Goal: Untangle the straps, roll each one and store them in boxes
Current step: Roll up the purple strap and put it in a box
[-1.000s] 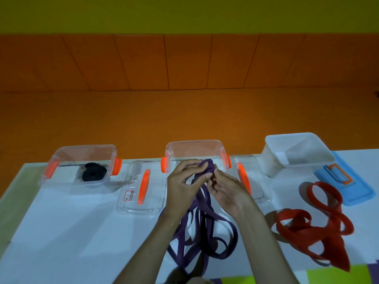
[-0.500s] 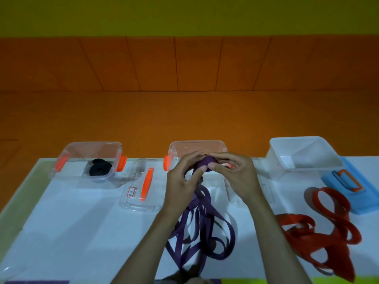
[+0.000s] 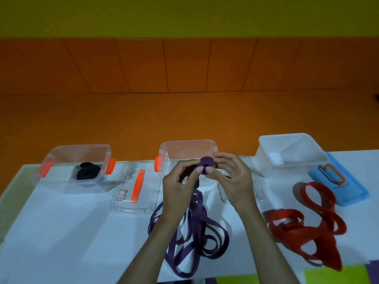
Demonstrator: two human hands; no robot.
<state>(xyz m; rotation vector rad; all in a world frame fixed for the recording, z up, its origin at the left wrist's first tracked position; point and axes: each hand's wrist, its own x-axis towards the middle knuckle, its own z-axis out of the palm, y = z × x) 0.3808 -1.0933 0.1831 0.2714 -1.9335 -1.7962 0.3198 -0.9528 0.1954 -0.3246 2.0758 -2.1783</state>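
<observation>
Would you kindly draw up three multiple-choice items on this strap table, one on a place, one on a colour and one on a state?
1. Where is the black rolled strap?
A. in the left clear box
B. inside a drawer
C. hung on a wall hook

2. What colour is the strap held by the left grip and the right grip?
A. red
B. black
C. purple

3. How does the red strap lie?
A. wound into a tight roll
B. loose and tangled on the table
C. folded flat in a neat stack

Answers:
1 A: the black roll shows through that box's clear wall.
2 C: both grips pinch the purple strap, partly rolled, with the rest trailing down to the table.
3 B: its loops sprawl on the table at the right, and neither grip touches them.
</observation>
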